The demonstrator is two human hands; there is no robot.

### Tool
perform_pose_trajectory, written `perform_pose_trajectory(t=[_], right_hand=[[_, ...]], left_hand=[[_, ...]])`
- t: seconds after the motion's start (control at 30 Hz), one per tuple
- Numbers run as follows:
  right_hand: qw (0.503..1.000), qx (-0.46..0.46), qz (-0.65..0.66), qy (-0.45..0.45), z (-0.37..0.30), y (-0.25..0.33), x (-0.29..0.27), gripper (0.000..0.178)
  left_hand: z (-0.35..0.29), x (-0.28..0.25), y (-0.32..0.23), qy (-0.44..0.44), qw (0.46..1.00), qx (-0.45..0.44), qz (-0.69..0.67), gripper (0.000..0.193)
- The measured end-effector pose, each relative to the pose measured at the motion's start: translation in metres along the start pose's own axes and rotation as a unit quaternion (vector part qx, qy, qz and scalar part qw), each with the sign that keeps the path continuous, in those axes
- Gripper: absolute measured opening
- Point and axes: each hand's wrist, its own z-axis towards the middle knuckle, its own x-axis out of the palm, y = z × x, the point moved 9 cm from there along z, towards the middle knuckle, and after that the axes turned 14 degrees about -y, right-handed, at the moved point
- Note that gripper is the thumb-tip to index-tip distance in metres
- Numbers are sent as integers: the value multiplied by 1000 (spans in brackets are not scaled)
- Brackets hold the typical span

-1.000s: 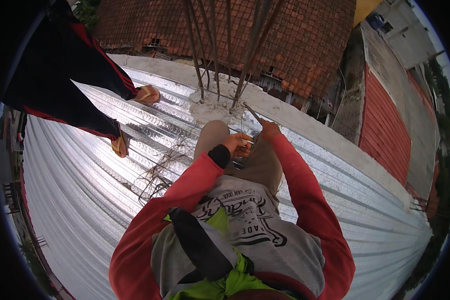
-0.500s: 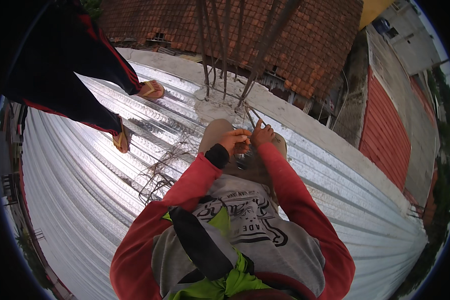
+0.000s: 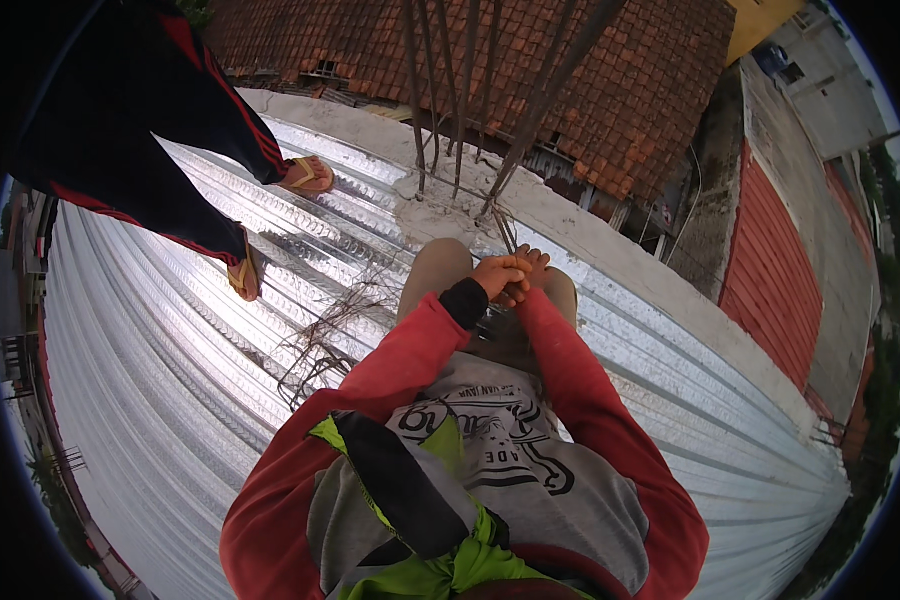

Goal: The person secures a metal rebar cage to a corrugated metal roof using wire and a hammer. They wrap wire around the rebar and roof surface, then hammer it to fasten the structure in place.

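My right hand point(image 3: 534, 264) is closed round the near end of a dark metal tool with two thin arms point(image 3: 507, 232). It reaches toward the foot of the steel reinforcing bars point(image 3: 457, 110), which rise in a cluster from the concrete ledge. My left hand point(image 3: 499, 277), with a black band at the wrist, is closed and pressed against the right one. Whatever its fingers hold is hidden. Both hands are between my knees, in front of the bars.
Corrugated metal sheeting point(image 3: 200, 300) lies all round me. Tangled thin wire point(image 3: 320, 345) rests on it to my left. A person in dark trousers point(image 3: 160, 150) and sandals stands at the upper left. Beyond the concrete ledge point(image 3: 610, 235) slopes a tiled roof point(image 3: 610, 100).
My left hand has moved right and up against my right hand. The two-armed tool now looks narrower, its arms nearer each other. The person beside me has not stepped away.
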Motion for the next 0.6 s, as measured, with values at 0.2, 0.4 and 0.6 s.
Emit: perform_pose_trajectory(t=[0.2,0.4,0.6], right_hand=[[989,-21,134,66,11,-6,11,42],[989,58,134,34,-2,0,8,32],[939,131,313,47,-14,8,43,36]], left_hand=[[10,-27,0,-42,986,68,143,29],[-20,-76,-59,-256,907,168,290,36],[8,-78,-59,-300,836,270,372,38]])
